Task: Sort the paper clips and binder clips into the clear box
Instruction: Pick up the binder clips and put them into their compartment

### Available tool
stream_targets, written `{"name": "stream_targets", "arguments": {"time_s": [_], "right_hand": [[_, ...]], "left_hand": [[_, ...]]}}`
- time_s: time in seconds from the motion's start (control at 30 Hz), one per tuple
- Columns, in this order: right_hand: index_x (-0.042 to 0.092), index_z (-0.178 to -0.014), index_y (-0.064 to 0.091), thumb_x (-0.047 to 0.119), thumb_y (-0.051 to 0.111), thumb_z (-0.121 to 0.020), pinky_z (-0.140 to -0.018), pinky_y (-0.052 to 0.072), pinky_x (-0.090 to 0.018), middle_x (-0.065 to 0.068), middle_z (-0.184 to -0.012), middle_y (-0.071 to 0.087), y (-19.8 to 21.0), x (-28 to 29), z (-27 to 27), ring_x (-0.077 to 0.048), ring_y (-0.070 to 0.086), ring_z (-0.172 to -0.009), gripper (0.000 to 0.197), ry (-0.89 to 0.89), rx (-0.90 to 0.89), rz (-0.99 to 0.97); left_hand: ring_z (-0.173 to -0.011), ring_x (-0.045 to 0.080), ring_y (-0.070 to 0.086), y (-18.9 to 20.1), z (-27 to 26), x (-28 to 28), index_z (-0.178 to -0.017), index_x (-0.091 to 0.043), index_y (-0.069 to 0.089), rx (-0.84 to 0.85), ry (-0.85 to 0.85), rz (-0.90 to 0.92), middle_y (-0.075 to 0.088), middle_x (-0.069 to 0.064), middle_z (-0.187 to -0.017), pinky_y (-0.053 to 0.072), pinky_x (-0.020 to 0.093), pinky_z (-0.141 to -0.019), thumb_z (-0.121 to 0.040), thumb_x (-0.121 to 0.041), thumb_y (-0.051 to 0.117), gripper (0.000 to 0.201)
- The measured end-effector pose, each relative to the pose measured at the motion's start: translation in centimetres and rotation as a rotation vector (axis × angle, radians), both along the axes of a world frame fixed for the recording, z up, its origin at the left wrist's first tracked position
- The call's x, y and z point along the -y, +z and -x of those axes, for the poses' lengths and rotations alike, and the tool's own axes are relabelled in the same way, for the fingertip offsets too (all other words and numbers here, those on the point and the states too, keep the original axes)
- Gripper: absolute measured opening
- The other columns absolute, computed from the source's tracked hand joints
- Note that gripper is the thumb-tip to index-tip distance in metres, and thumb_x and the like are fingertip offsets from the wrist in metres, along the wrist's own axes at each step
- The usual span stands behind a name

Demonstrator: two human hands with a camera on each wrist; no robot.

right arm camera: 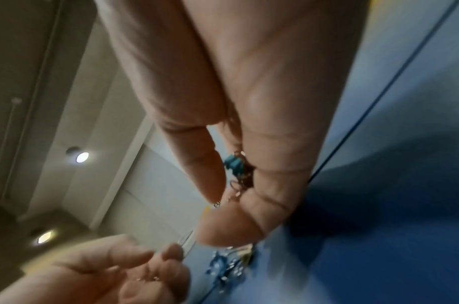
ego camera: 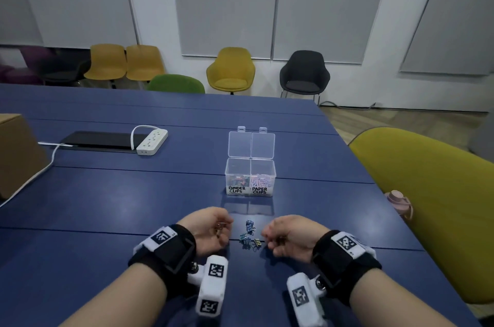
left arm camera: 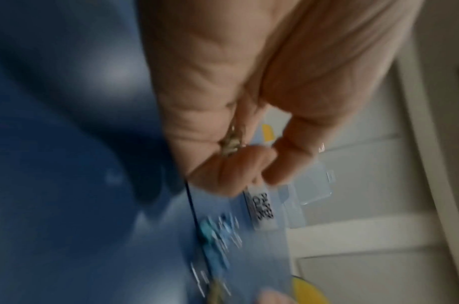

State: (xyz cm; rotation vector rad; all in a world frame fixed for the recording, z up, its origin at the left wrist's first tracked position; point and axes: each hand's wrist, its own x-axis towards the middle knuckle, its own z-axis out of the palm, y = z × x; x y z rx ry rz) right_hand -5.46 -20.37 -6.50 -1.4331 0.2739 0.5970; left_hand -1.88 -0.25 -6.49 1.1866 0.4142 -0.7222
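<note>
The clear box (ego camera: 250, 177) stands open mid-table, with its lid tipped back. Its left half is labelled BINDER CLIPS and its right half PAPER CLIPS, and both hold clips. A small pile of loose binder clips (ego camera: 248, 235) lies on the blue table (ego camera: 107, 206) between my hands; it also shows in the wrist views (left arm camera: 218, 228) (right arm camera: 228, 265). My left hand (ego camera: 224, 230) is curled to the left of the pile and holds metallic clips (left arm camera: 231, 142) in its palm. Right of the pile, my right hand (ego camera: 267, 238) is curled round a teal binder clip (right arm camera: 235, 164).
A white power strip (ego camera: 152, 141) and a black flat pad (ego camera: 99, 139) lie at the back left. A cardboard box (ego camera: 16, 153) stands at the far left. An olive chair (ego camera: 427, 206) holding a pink bottle (ego camera: 398, 202) sits off the table's right edge.
</note>
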Motion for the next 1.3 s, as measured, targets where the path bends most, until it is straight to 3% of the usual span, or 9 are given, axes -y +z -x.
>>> {"name": "stream_targets", "arguments": {"time_s": [0.17, 0.27, 0.37, 0.5, 0.63, 0.97, 1.1, 1.2, 1.3], "right_hand": [[0.007, -0.073, 0.049, -0.015, 0.040, -0.084, -0.039, 0.040, -0.021, -0.010, -0.062, 0.050, 0.7, 1.1, -1.4, -0.013, 0.048, -0.042, 0.027, 0.237, 0.106, 0.543], [0.009, -0.069, 0.051, -0.003, 0.040, -0.086, -0.044, 0.040, -0.023, -0.012, -0.067, 0.062, 2.6, 1.1, -3.2, -0.016, 0.047, -0.045, 0.024, 0.534, 0.208, 1.004], [-0.001, -0.091, 0.068, 0.003, 0.053, -0.087, -0.064, 0.047, -0.030, -0.018, -0.104, 0.070, 4.7, 0.6, -5.3, -0.027, 0.059, -0.070, 0.016, 0.690, 0.336, 1.345], [0.004, -0.093, 0.066, 0.005, 0.052, -0.087, -0.067, 0.049, -0.026, -0.016, -0.101, 0.071, 6.5, 0.1, -7.8, -0.023, 0.058, -0.079, 0.016, 0.422, 0.518, 1.205], [0.012, -0.086, 0.056, 0.005, 0.048, -0.090, -0.050, 0.042, -0.016, -0.005, -0.082, 0.060, 7.6, -0.7, -9.4, -0.014, 0.057, -0.057, 0.012, 0.109, 0.661, 0.943], [0.013, -0.097, 0.054, 0.010, 0.061, -0.088, -0.043, 0.043, -0.017, 0.000, -0.063, 0.060, 9.0, -4.4, -13.5, -0.006, 0.054, -0.043, 0.012, 0.167, 0.602, 0.951], [0.010, -0.111, 0.049, 0.018, 0.065, -0.088, -0.060, 0.055, -0.029, -0.009, -0.088, 0.066, 8.5, -5.1, -14.0, -0.020, 0.066, -0.064, 0.029, 0.173, 0.576, 0.948], [0.010, -0.104, 0.061, 0.015, 0.059, -0.087, -0.077, 0.047, -0.027, -0.008, -0.102, 0.067, 7.9, -4.2, -12.5, -0.023, 0.063, -0.092, 0.018, 0.137, 0.732, 1.094], [0.011, -0.096, 0.069, 0.012, 0.055, -0.086, -0.076, 0.043, -0.020, -0.003, -0.091, 0.068, 6.8, -2.9, -9.9, -0.017, 0.058, -0.084, 0.018, 0.280, 0.802, 1.095]], "left_hand": [[-0.048, 0.018, 0.039, 1.8, -1.2, -1.5, -0.066, -0.001, 0.053, 0.326, -0.308, -0.534, 0.046, 0.011, -0.057, 0.034, 0.017, -0.037, -0.080, 0.019, 0.041, 0.027], [-0.047, 0.017, 0.049, 3.9, -3.5, -2.1, -0.067, 0.000, 0.057, 0.427, -0.424, -0.591, 0.053, 0.011, -0.059, 0.045, 0.021, -0.042, -0.081, 0.022, 0.041, 0.031], [-0.047, 0.013, 0.058, 6.3, -5.9, -1.2, -0.072, 0.001, 0.058, 0.586, -0.305, -0.490, 0.058, 0.013, -0.064, 0.055, 0.020, -0.050, -0.086, 0.020, 0.044, 0.027], [-0.067, 0.019, 0.062, 8.2, -9.0, 1.1, -0.075, -0.007, 0.060, 0.858, -0.036, -0.538, 0.063, 0.013, -0.075, 0.057, 0.030, -0.074, -0.085, 0.010, 0.057, 0.020], [-0.072, 0.013, 0.058, 7.6, -11.3, 2.2, -0.087, -0.015, 0.065, 1.045, -0.182, -0.776, 0.065, 0.004, -0.083, 0.050, 0.029, -0.080, -0.085, -0.005, 0.063, 0.010], [-0.070, 0.010, 0.057, 5.3, -10.8, -0.4, -0.077, -0.021, 0.062, 1.117, -0.068, -0.735, 0.063, -0.006, -0.075, 0.047, 0.024, -0.071, -0.087, -0.018, 0.062, 0.010], [-0.068, 0.013, 0.058, 4.2, -8.4, -1.1, -0.082, -0.016, 0.062, 1.107, -0.191, -0.666, 0.063, -0.003, -0.074, 0.049, 0.026, -0.065, -0.087, -0.022, 0.065, 0.008], [-0.065, 0.010, 0.056, 3.3, -6.7, -1.3, -0.084, -0.016, 0.064, 1.049, -0.387, -0.701, 0.063, -0.005, -0.074, 0.051, 0.028, -0.067, -0.082, -0.030, 0.071, 0.015], [-0.075, 0.008, 0.059, 2.3, -4.8, -0.8, -0.086, -0.027, 0.060, 1.058, -0.636, -0.859, 0.063, -0.008, -0.085, 0.052, 0.028, -0.076, -0.072, -0.044, 0.075, 0.027]]}}
